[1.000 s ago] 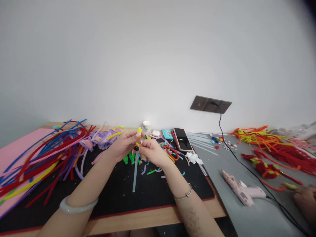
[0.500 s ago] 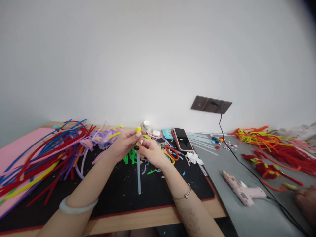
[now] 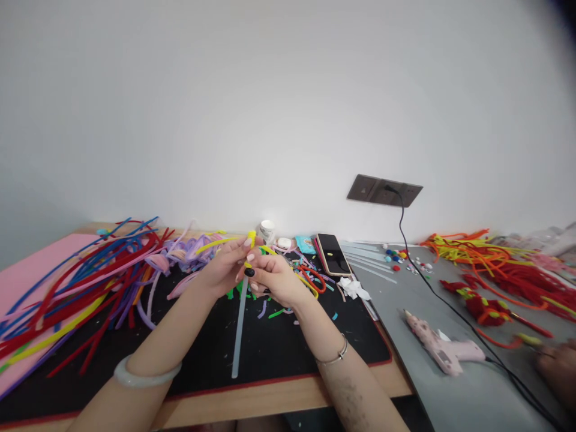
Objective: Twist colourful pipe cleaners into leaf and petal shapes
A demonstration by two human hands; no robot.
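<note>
My left hand (image 3: pixel 224 265) and my right hand (image 3: pixel 278 278) meet over the middle of the black mat, fingers pinched together. Between them is a translucent glue stick (image 3: pixel 239 336), tilted, its lower end slanting down toward me and to the left. Yellow pipe cleaner (image 3: pixel 252 236) is wound round its top end, and loose yellow lengths stick out on both sides. The left fingertips press the yellow winding. Just below, the right thumb and fingers grip the stick; their exact contact is partly hidden. Green pieces (image 3: pixel 231 293) lie behind the hands, mostly covered.
Bundles of coloured pipe cleaners (image 3: pixel 90 282) cover the left side. A phone (image 3: pixel 333 255), a white cup (image 3: pixel 267 229) and crumpled tissue (image 3: pixel 354 288) stand behind. Rightward are a pink glue gun (image 3: pixel 443 348) with its cord (image 3: pixel 425 282), red-orange pipe cleaners (image 3: pixel 517 282) and another person's hand (image 3: pixel 558 363).
The glue stick's lower end has swung left and toward me, so it hangs more slanted. Both hands keep almost the same place, with slight finger shifts.
</note>
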